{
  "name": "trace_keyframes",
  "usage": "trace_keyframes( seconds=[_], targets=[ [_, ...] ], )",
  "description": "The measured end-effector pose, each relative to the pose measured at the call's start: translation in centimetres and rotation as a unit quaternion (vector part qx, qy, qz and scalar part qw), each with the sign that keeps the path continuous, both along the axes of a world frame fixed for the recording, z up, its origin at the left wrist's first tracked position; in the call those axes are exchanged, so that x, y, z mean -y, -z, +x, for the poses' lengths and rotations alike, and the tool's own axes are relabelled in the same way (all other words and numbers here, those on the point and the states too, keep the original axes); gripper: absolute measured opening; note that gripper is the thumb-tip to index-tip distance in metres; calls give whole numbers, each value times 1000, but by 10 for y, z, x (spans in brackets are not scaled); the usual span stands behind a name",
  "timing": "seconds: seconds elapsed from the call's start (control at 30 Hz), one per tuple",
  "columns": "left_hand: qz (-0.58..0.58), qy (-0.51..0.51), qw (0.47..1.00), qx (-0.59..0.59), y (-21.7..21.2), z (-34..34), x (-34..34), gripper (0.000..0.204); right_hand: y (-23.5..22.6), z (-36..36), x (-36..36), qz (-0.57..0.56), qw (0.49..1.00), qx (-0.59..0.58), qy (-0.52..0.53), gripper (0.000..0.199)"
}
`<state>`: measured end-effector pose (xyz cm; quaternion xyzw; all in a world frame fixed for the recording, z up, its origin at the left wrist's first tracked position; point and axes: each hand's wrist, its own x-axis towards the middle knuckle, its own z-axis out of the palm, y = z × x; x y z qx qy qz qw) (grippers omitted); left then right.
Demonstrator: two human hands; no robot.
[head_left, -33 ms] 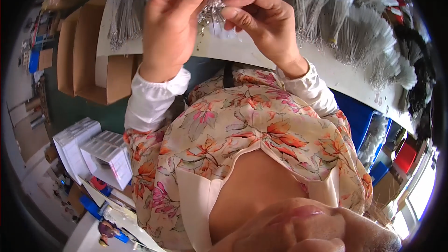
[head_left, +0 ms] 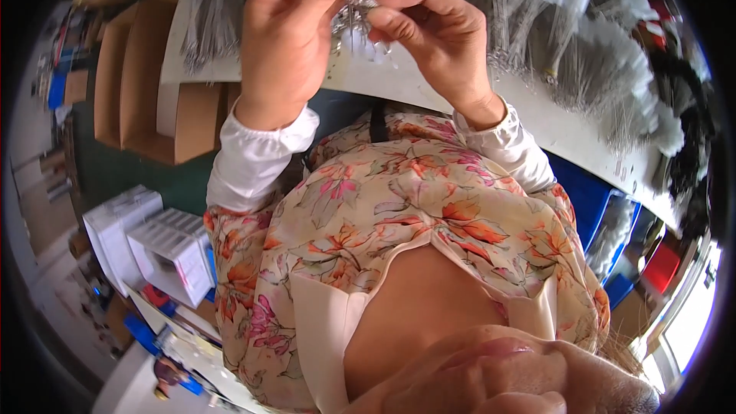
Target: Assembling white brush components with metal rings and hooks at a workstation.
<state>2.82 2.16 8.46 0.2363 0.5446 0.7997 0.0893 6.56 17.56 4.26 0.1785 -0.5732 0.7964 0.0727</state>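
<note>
Hands raised together above table edge, fingertips meeting on one small cluster of thin metal pins/wire pieces [head_left: 354,9].

Left hand [head_left: 290,38]: fingers curled, thumb and forefinger pinched on upper part of cluster; something small and shiny sits at the forefinger tip, too small to identify. Right hand [head_left: 437,38]: thumb and forefinger closed on same cluster from other side, remaining fingers folded back. Judged: two-sided pinch keeps the loose ends bunched and lifted off the surface so single pieces can be picked apart w/o dropping any.

Cluster location: in air between both hands, over near edge of white table [head_left: 552,126], just short of the main stock.

Stock: grey bundles of similar wire pieces w/ white ends [head_left: 583,46] spread across table top beyond the hands, fanned out, within short reach. Judged: laid so for quick pick-up.

Edges/room: table edge runs diagonally just below wrists; person's floral blouse [head_left: 429,215] close under it, so little clearance downward. Open cardboard boxes [head_left: 146,100] at left, near table end. White boxes [head_left: 153,249] lower left on floor level, well apart from hands. Blue bin [head_left: 586,192] under table at right. Free room mainly above and toward the bundles.
</note>
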Motion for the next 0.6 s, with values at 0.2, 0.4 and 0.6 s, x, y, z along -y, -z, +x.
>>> trace_keyframes(
  seconds=[0.2, 0.4, 0.6],
  targets=[
    [-53, -86, 994, -27, -20, 17, 95, 22, 30, 7, 18, 187, 980, 64, 28, 15],
    [-264, -185, 943, 84, 21, 70, 215, 18, 47, 23, 44, 203, 960, 177, -83, 13],
    [-619, -192, 752, -116, 245, 82, 243, 14, 53, 19, 66, 322, 898, 251, -161, 13]
  ],
)
